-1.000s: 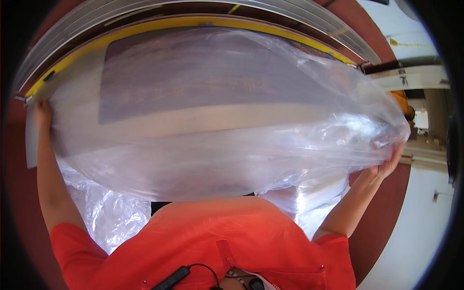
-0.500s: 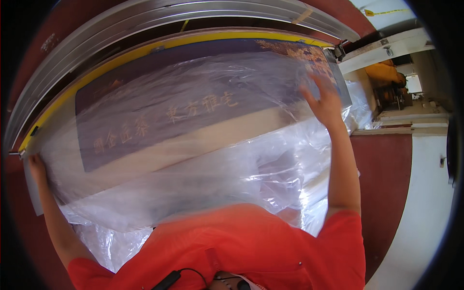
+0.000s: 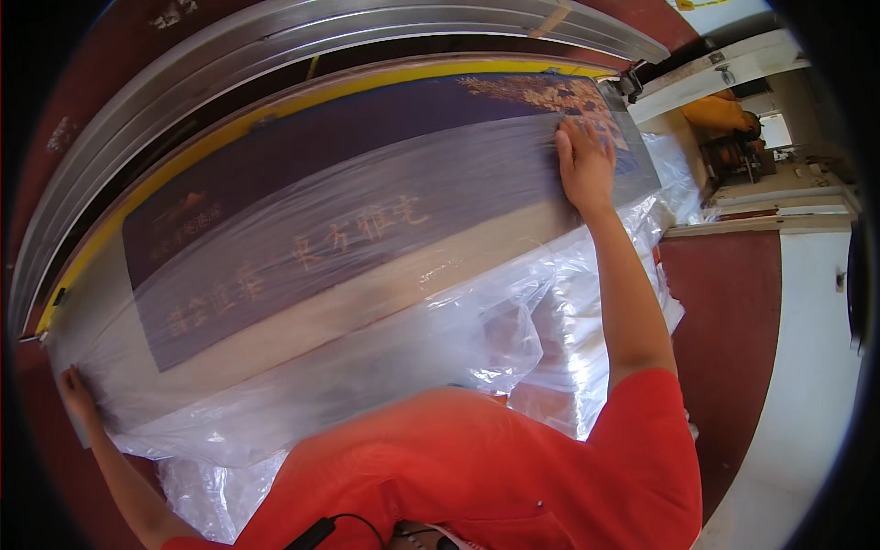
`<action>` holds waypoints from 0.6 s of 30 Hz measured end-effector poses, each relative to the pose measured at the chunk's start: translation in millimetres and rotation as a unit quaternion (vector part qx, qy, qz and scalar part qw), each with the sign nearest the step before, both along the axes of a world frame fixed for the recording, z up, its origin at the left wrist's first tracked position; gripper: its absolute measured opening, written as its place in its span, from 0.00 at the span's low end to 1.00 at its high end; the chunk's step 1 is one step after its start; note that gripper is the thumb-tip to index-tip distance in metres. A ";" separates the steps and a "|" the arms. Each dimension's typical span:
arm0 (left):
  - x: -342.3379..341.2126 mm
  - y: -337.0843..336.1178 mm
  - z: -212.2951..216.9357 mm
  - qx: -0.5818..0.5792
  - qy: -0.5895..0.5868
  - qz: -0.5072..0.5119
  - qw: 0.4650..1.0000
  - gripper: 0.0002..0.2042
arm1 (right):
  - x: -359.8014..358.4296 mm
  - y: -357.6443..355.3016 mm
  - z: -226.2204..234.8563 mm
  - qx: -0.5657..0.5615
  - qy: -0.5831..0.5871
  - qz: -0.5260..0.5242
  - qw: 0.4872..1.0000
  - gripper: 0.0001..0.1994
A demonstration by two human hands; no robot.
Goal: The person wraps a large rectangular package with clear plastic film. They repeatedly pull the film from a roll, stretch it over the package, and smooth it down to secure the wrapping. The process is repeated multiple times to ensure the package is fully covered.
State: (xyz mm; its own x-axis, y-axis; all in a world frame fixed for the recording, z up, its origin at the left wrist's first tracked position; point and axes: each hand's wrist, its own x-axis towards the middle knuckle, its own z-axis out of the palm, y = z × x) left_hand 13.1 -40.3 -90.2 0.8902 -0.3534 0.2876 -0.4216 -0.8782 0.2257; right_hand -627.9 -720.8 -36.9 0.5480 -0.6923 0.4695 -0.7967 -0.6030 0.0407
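Note:
A thin clear plastic sheet (image 3: 357,206) drapes over a long flat panel. The panel's cover (image 3: 339,115) is dark blue, with gold lettering and a gold leaf pattern at its far right end; a beige band (image 3: 367,291) runs along its near side. At the left end, my left hand (image 3: 77,392) is closed at the sheet's edge, its fingertips partly hidden. My right hand (image 3: 587,170) rests at the far right of the panel, by the leaf pattern and the sheet's far edge, its fingers stretched out and the thumb apart.
Behind the panel runs a yellow strip (image 3: 357,84), with long silver metal rails (image 3: 302,37) beyond it. More crumpled plastic (image 3: 573,321) hangs on the near right side. A doorway at the right shows a dark machine (image 3: 729,158). The floor (image 3: 724,312) is dark red.
The sheet's far edge has come toward me, baring more of the dark blue cover. My left hand has moved nearer to me. My right hand has come down onto the panel from a raised position.

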 end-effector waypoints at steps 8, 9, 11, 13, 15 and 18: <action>20.3 27.6 47.0 -0.204 0.233 0.022 0.950 0.16 | -4.5 -42.0 3.6 0.146 -0.133 -0.086 0.977 0.11; 28.1 38.7 49.5 -0.226 0.282 0.056 0.931 0.17 | -2.1 -40.4 4.4 0.063 -0.080 -0.070 0.992 0.10; 36.7 36.0 49.3 -0.249 0.213 0.051 0.944 0.18 | 6.7 -36.8 7.6 -0.107 0.023 -0.040 0.993 0.11; 47.7 15.8 48.5 -0.225 0.119 0.057 0.965 0.19 | 4.4 -43.3 22.2 0.166 -0.235 -0.008 0.958 0.12; 35.9 -29.5 58.4 -0.143 -0.003 0.083 0.986 0.20 | 12.3 -44.2 32.2 0.389 -0.487 0.072 0.779 0.13; 98.5 21.3 4.2 -0.044 -0.173 0.115 0.977 0.21 | 28.1 -40.7 12.2 0.253 -0.263 0.011 0.931 0.13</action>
State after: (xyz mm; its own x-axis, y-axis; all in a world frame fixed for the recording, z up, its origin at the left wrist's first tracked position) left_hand 111.6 -19.0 -85.9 0.7868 -0.1148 0.6065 -0.2792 -0.9425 0.1838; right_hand -599.7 -761.5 -24.7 0.3514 -0.8889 0.2941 -0.6129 -0.4558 -0.6454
